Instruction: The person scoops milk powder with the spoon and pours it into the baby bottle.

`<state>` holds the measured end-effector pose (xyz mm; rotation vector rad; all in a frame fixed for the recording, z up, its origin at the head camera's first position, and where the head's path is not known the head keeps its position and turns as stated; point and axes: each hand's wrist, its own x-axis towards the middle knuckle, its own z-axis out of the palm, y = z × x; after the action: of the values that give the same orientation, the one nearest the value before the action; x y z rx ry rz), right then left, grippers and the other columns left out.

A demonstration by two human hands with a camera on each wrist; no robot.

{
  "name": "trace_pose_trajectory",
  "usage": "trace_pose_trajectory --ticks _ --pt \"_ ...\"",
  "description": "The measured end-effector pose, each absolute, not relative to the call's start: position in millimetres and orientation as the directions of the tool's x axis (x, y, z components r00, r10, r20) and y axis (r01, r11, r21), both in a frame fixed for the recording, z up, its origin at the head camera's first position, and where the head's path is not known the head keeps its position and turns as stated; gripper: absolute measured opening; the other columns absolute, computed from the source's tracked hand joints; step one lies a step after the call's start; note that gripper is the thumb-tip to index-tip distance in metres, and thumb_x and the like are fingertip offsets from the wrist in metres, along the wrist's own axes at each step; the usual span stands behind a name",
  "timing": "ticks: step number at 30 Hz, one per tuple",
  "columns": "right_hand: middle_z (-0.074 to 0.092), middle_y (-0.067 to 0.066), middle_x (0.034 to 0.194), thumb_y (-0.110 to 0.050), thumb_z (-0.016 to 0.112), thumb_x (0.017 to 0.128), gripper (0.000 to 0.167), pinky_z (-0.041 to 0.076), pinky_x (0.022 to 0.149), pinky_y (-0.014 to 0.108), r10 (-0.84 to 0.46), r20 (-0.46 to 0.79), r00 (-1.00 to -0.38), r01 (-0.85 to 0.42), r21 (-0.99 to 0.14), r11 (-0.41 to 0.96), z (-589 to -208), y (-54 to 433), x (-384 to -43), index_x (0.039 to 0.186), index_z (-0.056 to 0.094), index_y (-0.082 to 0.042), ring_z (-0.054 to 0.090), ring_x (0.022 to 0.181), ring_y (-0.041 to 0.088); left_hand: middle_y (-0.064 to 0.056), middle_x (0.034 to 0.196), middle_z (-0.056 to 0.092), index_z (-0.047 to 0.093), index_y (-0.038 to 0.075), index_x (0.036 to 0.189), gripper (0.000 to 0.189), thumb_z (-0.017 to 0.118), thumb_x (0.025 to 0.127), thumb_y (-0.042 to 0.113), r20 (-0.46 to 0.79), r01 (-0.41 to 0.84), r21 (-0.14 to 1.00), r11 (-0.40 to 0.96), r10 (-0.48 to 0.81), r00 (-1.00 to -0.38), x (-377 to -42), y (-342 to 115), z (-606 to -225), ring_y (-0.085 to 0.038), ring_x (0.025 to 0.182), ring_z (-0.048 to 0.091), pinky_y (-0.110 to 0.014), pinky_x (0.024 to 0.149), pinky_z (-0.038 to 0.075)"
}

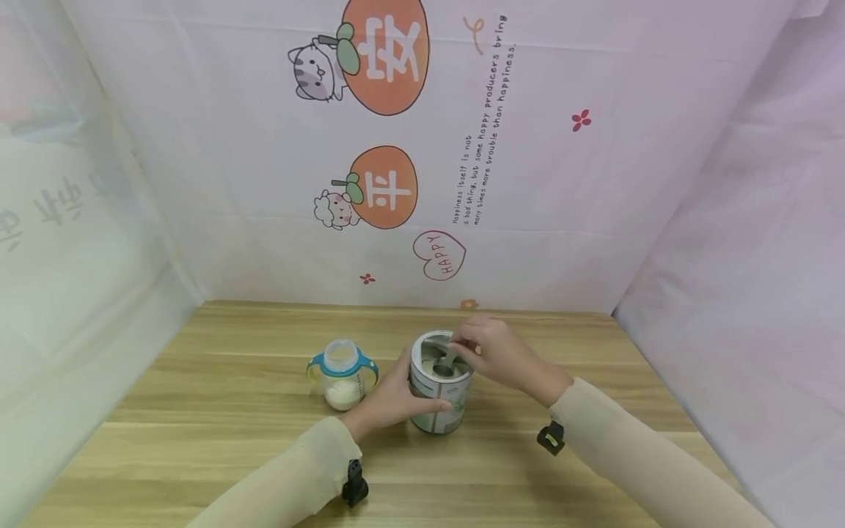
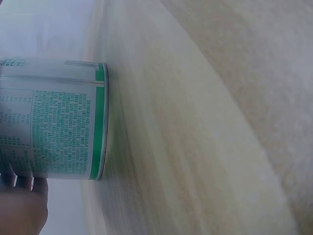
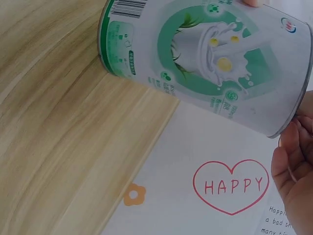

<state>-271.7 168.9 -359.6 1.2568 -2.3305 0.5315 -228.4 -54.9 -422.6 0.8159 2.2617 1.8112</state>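
A milk powder can [image 1: 455, 414], white and green, stands uncovered on the table in the head view. My left hand [image 1: 389, 400] grips its near left side, thumb across the front. Over the can's rim, my right hand [image 1: 498, 352] pinches the handle of a scoop [image 1: 445, 369], whose bowl is down inside the can. The left wrist view has the can's printed back [image 2: 61, 132] with fingers [image 2: 22, 210] beneath it. In the right wrist view, the can's picture side [image 3: 210, 58] shows, with the right hand [image 3: 298, 171] at its rim; the scoop is hidden there.
Left of the can stands a clear baby bottle [image 1: 342, 392] with blue handles, its top open and whitish contents in the bottom. The wooden table [image 1: 231, 381] ends at a printed cloth backdrop [image 1: 277, 257], and cloth walls flank both sides.
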Motion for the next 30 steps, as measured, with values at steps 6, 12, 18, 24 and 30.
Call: trace_pose_trajectory --ticks 6,12,18,24,30 --pt "0.065 -0.007 0.080 -0.010 0.076 0.089 0.005 0.049 0.059 0.015 -0.695 0.488 -0.528 -0.840 -0.181 0.512 -362 162 -268 0.087 0.072 -0.012 0.057 0.068 0.001 -0.007 0.144 0.048 0.022 0.018 0.157 0.100 0.087 0.080 0.022 0.218 0.317 0.938 0.138 0.475 -0.853 -231 -55 -428 -0.026 0.130 0.050 -0.049 0.106 0.039" --pt "0.061 -0.011 0.072 -0.009 0.075 0.090 0.008 0.046 0.052 0.018 -0.703 0.438 -0.561 -0.827 -0.266 0.494 -365 158 -264 0.083 0.072 -0.012 0.051 0.060 0.000 -0.001 0.144 0.046 0.021 0.025 0.157 0.100 0.087 0.081 0.027 0.207 0.309 0.939 0.153 0.466 -0.860 -237 -52 -442 -0.026 0.131 0.049 -0.048 0.106 0.040" --pt "0.060 -0.011 0.070 -0.010 0.073 0.092 0.010 0.046 0.050 0.021 -0.693 0.402 -0.598 -0.800 -0.353 0.486 -365 158 -264 0.082 0.073 -0.010 0.048 0.058 0.001 -0.002 0.142 0.048 0.024 0.022 0.155 0.097 0.087 0.081 0.023 0.211 0.307 0.941 0.140 0.464 -0.860 -231 -54 -433 -0.023 0.127 0.051 -0.048 0.104 0.041" --pt "0.062 -0.011 0.071 -0.010 0.072 0.093 0.009 0.048 0.052 0.022 -0.664 0.381 -0.644 -0.758 -0.438 0.484 -362 158 -265 0.084 0.074 -0.010 0.052 0.059 0.003 -0.002 0.140 0.050 0.025 0.018 0.155 0.096 0.086 0.082 0.022 0.221 0.320 0.938 0.135 0.480 -0.849 -228 -55 -425 -0.019 0.125 0.052 -0.046 0.104 0.042" --pt "0.062 -0.011 0.069 -0.016 0.070 0.095 0.012 0.047 0.053 0.024 -0.612 0.319 -0.724 -0.669 -0.543 0.507 -359 159 -267 0.084 0.074 -0.014 0.053 0.060 0.008 -0.003 0.141 0.050 0.024 0.017 0.156 0.098 0.087 0.081 0.022 0.229 0.329 0.934 0.138 0.474 -0.850 -231 -54 -430 -0.021 0.126 0.052 -0.046 0.104 0.041"
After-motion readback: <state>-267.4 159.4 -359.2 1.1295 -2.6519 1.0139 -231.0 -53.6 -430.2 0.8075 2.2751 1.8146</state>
